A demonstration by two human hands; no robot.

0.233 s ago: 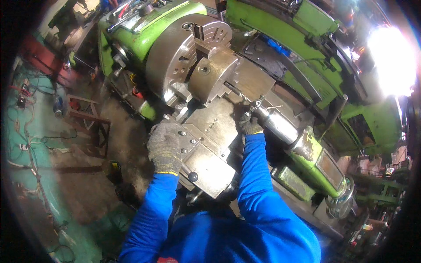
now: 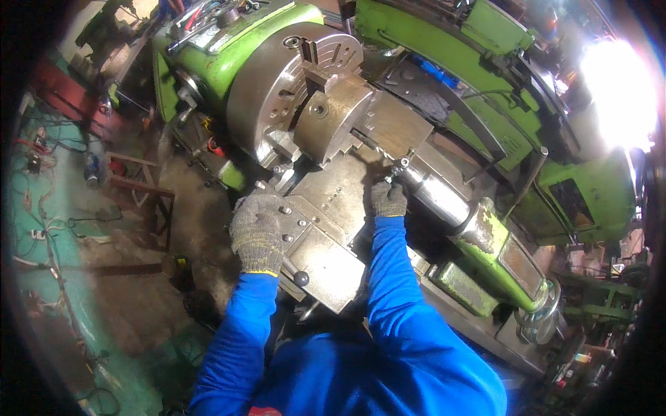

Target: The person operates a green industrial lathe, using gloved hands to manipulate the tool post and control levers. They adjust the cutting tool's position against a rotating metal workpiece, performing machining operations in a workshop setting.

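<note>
Over on the left the green-painted floor [image 2: 76,229] is strewn with cables, and a low red-framed stand [image 2: 139,184] sits just beside the base of the big green lathe [image 2: 485,90]. Nearer the machine, the person's left hand [image 2: 258,232], in a grey knit glove over a blue sleeve, lies flat on the near corner of the steel carriage block [image 2: 326,236]; the fingers look spread and pressed down on the metal rather than wrapped around anything, which reads to me as bracing the body while leaning in. A small black knob [image 2: 301,278] stands out of the block just below that hand, untouched.

Above, the heavy round chuck [image 2: 291,90] faces out toward the carriage, with a squarish metal workpiece [image 2: 333,118] clamped in its jaws, so the work sits right at the tool's reach.

Further right, the right hand [image 2: 388,199], gloved the same, is up at the tool post [image 2: 388,135], its fingers curled at a small bright fitting [image 2: 400,165] on the end of a shiny steel cylinder [image 2: 440,197]; whether it actually pinches the fitting I cannot tell, as the glove hides the fingertips. Beyond it a strong lamp [image 2: 617,90] glares at the far right edge
</note>
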